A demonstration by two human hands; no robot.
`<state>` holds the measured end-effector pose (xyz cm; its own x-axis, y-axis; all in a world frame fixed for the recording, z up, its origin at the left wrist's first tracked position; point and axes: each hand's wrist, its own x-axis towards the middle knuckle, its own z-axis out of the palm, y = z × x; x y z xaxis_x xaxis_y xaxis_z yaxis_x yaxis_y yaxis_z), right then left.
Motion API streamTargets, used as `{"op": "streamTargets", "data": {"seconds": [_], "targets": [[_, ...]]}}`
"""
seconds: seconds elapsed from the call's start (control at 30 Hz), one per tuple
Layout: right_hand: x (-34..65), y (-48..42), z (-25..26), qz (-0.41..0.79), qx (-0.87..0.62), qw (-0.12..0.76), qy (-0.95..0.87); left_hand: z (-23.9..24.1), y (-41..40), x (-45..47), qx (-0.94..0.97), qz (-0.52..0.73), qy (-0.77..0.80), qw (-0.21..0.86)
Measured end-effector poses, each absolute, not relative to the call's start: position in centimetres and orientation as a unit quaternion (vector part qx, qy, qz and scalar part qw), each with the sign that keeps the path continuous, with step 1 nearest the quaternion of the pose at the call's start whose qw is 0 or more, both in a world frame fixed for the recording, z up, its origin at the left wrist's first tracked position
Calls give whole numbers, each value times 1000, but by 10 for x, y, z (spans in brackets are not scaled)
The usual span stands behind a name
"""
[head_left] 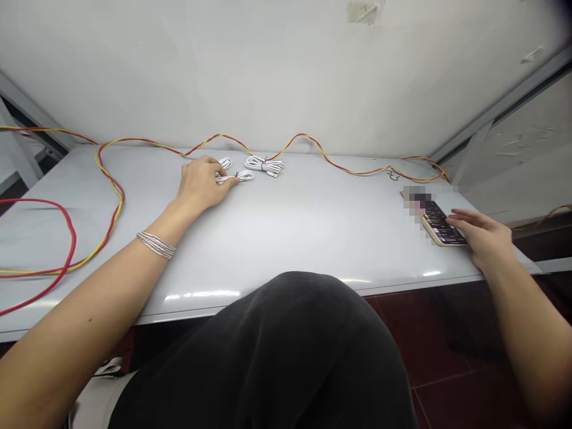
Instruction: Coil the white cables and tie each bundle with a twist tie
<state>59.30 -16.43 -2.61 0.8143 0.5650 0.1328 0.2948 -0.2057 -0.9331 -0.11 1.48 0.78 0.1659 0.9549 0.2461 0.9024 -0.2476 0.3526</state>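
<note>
My left hand (203,182) reaches far across the white table (313,232), fingers curled down onto a small coiled white cable (241,176). A second white cable coil (264,164) lies just to its right, untouched, and part of another coil (226,162) shows behind my fingers. A silver bracelet (155,244) sits on my left wrist. My right hand (485,235) rests at the table's right edge with fingers stretched over the end of a phone (440,223) lying flat with its screen lit.
A twisted red and yellow wire (111,185) snakes along the back of the table and loops down the left side. A red wire (62,214) curves at the far left. A white wall rises behind. My dark-clothed lap (286,357) fills the foreground.
</note>
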Motion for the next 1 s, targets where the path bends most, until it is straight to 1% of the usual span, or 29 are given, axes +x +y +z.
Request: {"op": "streamTargets", "data": {"seconds": [0.13,0.3,0.67,0.8,1.0], "targets": [[593,-164,-26,129,-765,561,-289,8,15,-2,763,212,608,58],[586,-160,-24,86,-794,549,-248,12,11,0,775,193,598,66],[597,-164,-30,114,-759,573,-287,16,8,2,783,166,597,55],[589,-164,-25,119,-766,564,-285,15,9,2,786,169,592,54],[583,-160,-22,85,-802,539,-243,12,12,1,778,175,602,42]]}}
